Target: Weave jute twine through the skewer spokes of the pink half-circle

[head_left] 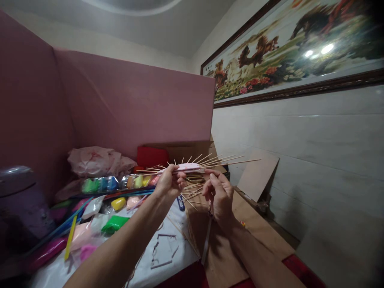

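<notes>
My left hand (171,181) is closed on the near edge of a pale pink disc (189,166) with many thin wooden sticks (231,161) spreading out from its rim. The disc is held up and seen nearly edge-on. To its right, my right hand (219,193) has its thumb and fingers pinched together close to the rim; what sits between the fingertips is too small to make out. Below the hands, more thin sticks (193,192) fan out over the table, beside a blue cutter (180,203).
Packets of coloured clay (112,184), a green clay bag (115,225) and a yellow stick (70,238) lie on the left. Glasses frames (162,264) rest on the white sheet. Brown cardboard (255,224) covers the right. A pink partition (135,100) stands behind.
</notes>
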A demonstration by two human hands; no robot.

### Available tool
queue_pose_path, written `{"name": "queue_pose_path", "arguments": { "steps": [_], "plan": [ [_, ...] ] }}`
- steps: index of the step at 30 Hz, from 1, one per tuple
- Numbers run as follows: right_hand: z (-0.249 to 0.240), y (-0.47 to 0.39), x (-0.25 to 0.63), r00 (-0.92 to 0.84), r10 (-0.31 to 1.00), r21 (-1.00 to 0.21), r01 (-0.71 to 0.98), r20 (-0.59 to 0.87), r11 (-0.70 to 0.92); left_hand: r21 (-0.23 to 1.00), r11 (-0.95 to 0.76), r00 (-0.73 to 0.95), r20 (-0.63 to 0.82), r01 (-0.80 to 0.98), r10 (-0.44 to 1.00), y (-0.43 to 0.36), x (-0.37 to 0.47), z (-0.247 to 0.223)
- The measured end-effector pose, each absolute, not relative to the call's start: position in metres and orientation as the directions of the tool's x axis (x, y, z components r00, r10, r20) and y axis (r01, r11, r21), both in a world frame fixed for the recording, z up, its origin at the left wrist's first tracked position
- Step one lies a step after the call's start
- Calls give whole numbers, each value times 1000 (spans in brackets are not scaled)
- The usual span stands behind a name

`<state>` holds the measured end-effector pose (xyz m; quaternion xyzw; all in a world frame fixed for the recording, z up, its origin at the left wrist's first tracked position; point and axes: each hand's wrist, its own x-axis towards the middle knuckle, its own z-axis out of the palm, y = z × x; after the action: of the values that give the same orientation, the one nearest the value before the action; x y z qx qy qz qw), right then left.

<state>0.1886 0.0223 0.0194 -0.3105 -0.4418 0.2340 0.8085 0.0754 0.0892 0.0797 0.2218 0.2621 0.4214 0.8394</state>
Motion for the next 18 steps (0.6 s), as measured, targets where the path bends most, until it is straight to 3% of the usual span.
{"name": "queue_pose_path", "arguments": {
  "steps": [5, 13, 18],
  "plan": [
    [19, 22, 188, 440, 674, -702, -127, 593, 700, 646, 553, 528, -261, -527, 808, 90, 75, 80],
    [22, 24, 192, 475, 700, -648, -303, 533, 699, 639, 592, 580, -268, -491, 770, 91, 74, 82],
    [24, 21, 192, 448, 674, -623, -281, 587, 730, 659, 583, 592, -251, -475, 766, 90, 73, 84]
  ]
}}
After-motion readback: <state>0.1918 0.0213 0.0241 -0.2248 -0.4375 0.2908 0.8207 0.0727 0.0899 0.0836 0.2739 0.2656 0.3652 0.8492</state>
